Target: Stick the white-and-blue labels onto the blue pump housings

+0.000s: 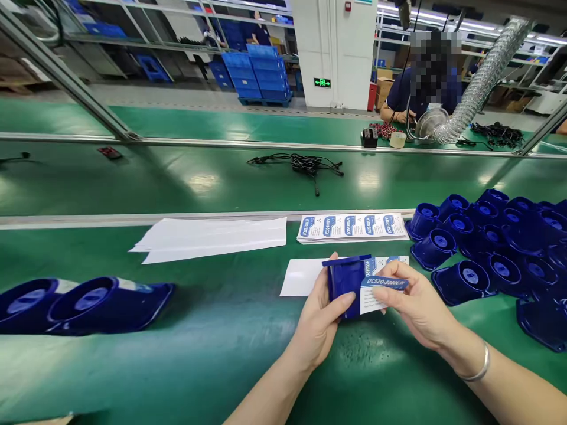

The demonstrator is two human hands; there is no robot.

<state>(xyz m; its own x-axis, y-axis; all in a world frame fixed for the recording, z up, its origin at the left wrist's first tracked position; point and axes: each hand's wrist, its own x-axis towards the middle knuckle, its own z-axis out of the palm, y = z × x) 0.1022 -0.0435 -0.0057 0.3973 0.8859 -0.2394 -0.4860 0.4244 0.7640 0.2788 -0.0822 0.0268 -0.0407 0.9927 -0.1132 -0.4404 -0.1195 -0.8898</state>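
Note:
My left hand [316, 324] grips a dark blue plastic housing [344, 283], fingers behind it and thumb across its face. Between the thumb and fingers of my right hand [414, 301] is a blue and white printed label [376, 294], its left part lying against the housing's side. Whether the label is stuck down there I cannot tell. Behind both hands lies a label sheet [301, 277], blank at its left and printed at its right. A stack of printed label sheets [354, 227] rests farther back, beside white blank sheets [217, 236].
Many blue housings [500, 248] crowd the right side. Two labelled housings [93, 304] lie at the left. A bundle of black cables [305, 164] is on the bench beyond a low ledge. Across a metal rail, a person [398, 94] sits near a silver duct [487, 82].

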